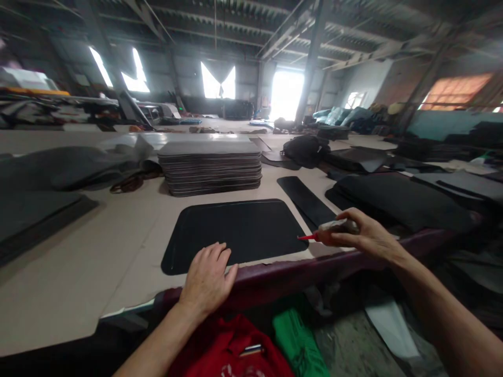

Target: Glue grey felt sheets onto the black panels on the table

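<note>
A black rounded panel (239, 228) lies flat on the pale table (133, 230). My left hand (210, 275) rests on the panel's near edge, fingers lying flat and a little apart, thumb out to the side. My right hand (356, 233) is wrapped round a small bottle (336, 226) with a red nozzle (308, 237). The nozzle points left, its tip at the panel's right edge near the close corner; whether it touches cannot be made out. Beyond the panel's right side lies a narrow black strip (304, 199).
Behind the panel stands a tall stack of grey sheets (210, 167). Dark padded material (396, 201) is piled at the right, and more dark sheets (35, 220) lie at the left. Maroon cloth (271, 277) hangs along the table's near edge.
</note>
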A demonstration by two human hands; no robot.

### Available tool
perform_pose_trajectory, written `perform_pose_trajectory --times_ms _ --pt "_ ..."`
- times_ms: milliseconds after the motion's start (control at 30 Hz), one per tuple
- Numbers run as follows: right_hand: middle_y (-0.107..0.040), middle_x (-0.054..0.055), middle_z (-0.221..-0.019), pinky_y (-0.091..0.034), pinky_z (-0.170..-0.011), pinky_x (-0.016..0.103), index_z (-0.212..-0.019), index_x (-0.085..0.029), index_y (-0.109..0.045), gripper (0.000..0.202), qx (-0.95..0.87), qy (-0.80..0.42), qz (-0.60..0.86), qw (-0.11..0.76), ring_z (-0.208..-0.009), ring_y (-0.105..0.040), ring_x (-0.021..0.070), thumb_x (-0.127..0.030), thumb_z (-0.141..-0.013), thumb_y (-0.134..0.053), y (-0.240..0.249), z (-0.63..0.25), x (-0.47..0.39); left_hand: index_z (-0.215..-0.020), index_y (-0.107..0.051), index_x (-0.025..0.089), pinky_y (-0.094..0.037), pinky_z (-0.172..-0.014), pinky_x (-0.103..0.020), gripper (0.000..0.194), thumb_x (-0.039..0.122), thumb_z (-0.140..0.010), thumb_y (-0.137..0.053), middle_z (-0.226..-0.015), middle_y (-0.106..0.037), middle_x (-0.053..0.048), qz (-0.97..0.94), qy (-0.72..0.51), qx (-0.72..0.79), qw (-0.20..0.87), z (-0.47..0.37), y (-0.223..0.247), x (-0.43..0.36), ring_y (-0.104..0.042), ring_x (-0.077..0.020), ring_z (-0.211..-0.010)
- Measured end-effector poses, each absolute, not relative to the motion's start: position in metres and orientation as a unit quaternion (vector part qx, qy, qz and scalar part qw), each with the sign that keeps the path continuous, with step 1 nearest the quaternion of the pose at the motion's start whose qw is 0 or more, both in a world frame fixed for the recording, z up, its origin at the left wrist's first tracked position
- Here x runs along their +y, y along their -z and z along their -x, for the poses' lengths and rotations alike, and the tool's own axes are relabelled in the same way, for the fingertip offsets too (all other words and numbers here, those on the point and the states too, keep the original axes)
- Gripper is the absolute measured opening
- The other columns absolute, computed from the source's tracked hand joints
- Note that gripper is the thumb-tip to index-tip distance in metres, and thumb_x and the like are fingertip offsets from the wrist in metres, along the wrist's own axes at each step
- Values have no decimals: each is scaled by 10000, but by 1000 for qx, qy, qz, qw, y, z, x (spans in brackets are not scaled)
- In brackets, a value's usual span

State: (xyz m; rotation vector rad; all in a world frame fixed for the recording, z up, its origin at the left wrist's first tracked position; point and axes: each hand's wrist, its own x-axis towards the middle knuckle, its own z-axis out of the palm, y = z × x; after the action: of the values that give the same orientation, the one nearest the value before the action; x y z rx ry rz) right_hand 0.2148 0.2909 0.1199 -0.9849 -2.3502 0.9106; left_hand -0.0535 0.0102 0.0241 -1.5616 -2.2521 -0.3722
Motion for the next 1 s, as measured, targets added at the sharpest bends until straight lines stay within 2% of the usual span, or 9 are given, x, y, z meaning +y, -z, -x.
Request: perform_pose_trajectory --times_ms 167,300,500,633,700,800,900,1000 --pt "-712 47 -879 -542 -639 352 -1023 -250 -542 500 -798 -415 370 234 -780 -685 281 -487 -672 -807 -111 -229 272 -1173 -649 111 -463 -1047 -508 336 324 -933 -553 -1280 -617 -161 556 130 -799 189 53 -25 11 -557 -327 -1209" --pt "-687 34 -872 -541 -672 361 -1027 -263 -551 489 -810 -395 363 238 -809 -675 279 -497 -675 -797 -104 -225 270 -1171 -647 107 -451 -1061 -510 336 328 -940 -543 -1281 -614 -161 557 133 -798 187 53 -25 10 -548 -326 -1215" --pt "-648 -2 -850 -499 -693 321 -999 -249 -556 436 -846 -404 296 185 -800 -630 231 -471 -693 -773 -109 -196 267 -1177 -647 112 -464 -1039 -498 333 325 -938 -556 -1257 -589 -161 548 140 -808 167 51 -28 9 -559 -314 -1165" --pt "-609 -25 -828 -461 -663 294 -1004 -248 -550 371 -874 -399 233 149 -751 -584 191 -410 -728 -738 -118 -162 258 -1189 -645 111 -455 -1039 -506 330 307 -940 -557 -1202 -591 -152 544 152 -817 117 50 -33 9 -563 -307 -1124" --pt "-599 -25 -822 -450 -654 289 -999 -246 -549 356 -882 -401 207 136 -745 -569 186 -395 -731 -730 -122 -143 252 -1220 -632 125 -420 -1084 -505 331 288 -946 -543 -1241 -603 -138 560 176 -807 69 52 -39 5 -546 -297 -1176" --pt "-595 -7 -859 -446 -657 291 -999 -236 -554 356 -894 -401 164 117 -760 -559 187 -395 -730 -723 -123 -116 246 -1235 -626 177 -432 -1089 -405 326 290 -980 -458 -1263 -632 -79 547 280 -789 5 66 -53 -14 -557 -230 -1203" --pt "-587 11 -918 -437 -662 288 -1000 -229 -562 364 -914 -375 112 110 -798 -556 192 -390 -723 -734 -124 -93 243 -1157 -652 194 -466 -1030 -362 354 341 -991 -377 -1183 -664 -54 453 374 -808 43 97 -59 -46 -598 -207 -1124" --pt "-577 10 -941 -418 -673 280 -988 -223 -565 356 -929 -347 71 108 -822 -549 188 -383 -724 -742 -126 -72 238 -1109 -663 174 -462 -1018 -420 387 375 -958 -370 -1112 -682 -79 365 359 -854 93 135 -48 -81 -611 -251 -1079"
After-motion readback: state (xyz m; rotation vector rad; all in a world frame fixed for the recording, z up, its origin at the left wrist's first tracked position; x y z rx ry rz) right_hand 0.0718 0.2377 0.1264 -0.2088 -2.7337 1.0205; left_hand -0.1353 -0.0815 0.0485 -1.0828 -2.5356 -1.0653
